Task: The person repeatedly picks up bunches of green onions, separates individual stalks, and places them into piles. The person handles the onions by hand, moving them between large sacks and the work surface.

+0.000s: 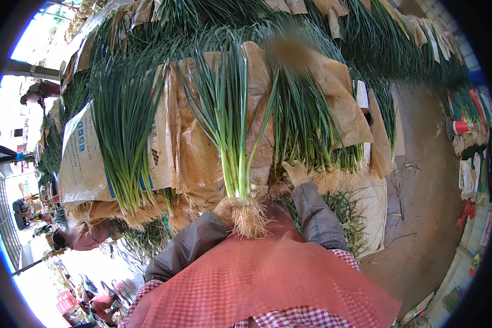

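My left hand (pixel 223 210) is wrapped around the root end of a small bunch of green onions (pixel 231 151), whose leaves fan away from me and whose pale roots (pixel 249 219) hang over my apron. Under the bunch lies a brown woven plastic sack (pixel 197 156). To the right, my right hand (pixel 297 171) touches the lower stems at the near left edge of a larger pile of green onions (pixel 307 131). Its fingertips are partly among the stems, so whether they grip one is unclear. Left of the sack, a trimmed-looking bundle of green onions (pixel 127 135) rests on a printed white sack (pixel 80 156).
More green onions (pixel 213 16) and sacks are heaped along the far side. Loose green leaves (pixel 344 217) lie below the pile, beside a pale sack (pixel 373 221) on the concrete floor (pixel 426 197). Other people, one in a pink top (pixel 91 235), are at the left.
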### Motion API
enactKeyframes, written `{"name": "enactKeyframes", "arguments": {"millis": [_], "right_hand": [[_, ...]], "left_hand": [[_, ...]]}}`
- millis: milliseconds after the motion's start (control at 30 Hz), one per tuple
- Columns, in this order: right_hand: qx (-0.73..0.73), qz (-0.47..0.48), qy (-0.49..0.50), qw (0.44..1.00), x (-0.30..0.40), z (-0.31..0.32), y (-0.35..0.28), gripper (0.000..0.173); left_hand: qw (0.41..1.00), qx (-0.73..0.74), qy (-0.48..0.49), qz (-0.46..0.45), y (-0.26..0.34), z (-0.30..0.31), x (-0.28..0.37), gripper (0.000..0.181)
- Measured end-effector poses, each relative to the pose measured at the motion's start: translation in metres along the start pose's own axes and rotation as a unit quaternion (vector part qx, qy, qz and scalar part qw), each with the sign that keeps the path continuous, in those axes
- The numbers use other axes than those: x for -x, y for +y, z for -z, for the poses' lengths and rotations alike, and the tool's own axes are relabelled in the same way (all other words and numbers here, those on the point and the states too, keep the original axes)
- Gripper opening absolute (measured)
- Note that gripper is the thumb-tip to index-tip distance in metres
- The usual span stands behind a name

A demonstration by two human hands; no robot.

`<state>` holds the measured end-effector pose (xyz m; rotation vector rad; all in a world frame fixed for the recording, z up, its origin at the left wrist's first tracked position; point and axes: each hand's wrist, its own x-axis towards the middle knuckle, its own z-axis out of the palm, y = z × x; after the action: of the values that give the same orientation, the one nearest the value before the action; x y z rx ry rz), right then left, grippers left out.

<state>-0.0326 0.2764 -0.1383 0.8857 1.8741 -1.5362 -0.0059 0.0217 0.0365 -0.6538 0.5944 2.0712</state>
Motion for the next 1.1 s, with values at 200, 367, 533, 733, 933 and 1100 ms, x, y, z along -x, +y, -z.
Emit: {"name": "enactKeyframes", "arguments": {"millis": [200, 367, 533, 733, 933, 1100], "right_hand": [[-0.232, 0.006, -0.148, 0.961, 0.054, 0.008, -0.040, 0.020], [-0.306, 0.019, -0.178, 0.935, 0.082, 0.008, -0.036, 0.020], [-0.328, 0.034, -0.239, 0.913, 0.107, -0.007, -0.056, 0.020], [-0.427, 0.013, 0.015, 0.904, 0.069, 0.019, -0.012, 0.016], [-0.268, -0.003, -0.187, 0.945, 0.109, -0.010, -0.095, 0.034], [-0.219, 0.066, -0.178, 0.957, 0.089, -0.019, -0.083, 0.030]], "left_hand": [[0.998, -0.017, 0.053, -0.042, 0.003, -0.005, 0.013, 0.052], [0.997, -0.045, 0.056, 0.000, -0.003, -0.010, -0.003, 0.057], [0.989, -0.121, 0.082, 0.024, -0.009, 0.009, -0.018, 0.051], [0.995, -0.098, 0.006, 0.018, 0.002, -0.017, -0.009, 0.053], [0.997, -0.068, -0.022, 0.019, 0.005, -0.015, -0.006, 0.057], [0.996, -0.063, 0.050, 0.026, 0.001, -0.002, -0.006, 0.049]]}}
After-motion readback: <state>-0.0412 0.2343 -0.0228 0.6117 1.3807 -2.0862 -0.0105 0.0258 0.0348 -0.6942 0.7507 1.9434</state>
